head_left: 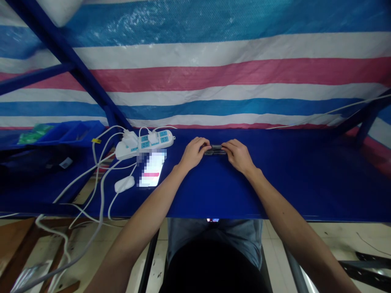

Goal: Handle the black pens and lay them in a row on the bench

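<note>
A small stack of dark grey, bar-like pieces (215,153) lies on the blue table, near its middle; their exact kind is too small to make out. At its left end my left hand (194,154) pinches with thumb and fingertips. My right hand (239,155) grips the opposite end the same way, so both hands hold the pieces level between them. The fingertips partly cover both ends. To the left of my left forearm lies a phone (152,170) with a lit, partly blurred screen.
A white power strip (143,145) with plugs and trailing white cables sits at the table's left. A white charger-like box (124,184) is near it. Blue bins (71,132) stand further left. Blue frame posts (88,87) and a striped tarp (195,79) border the back.
</note>
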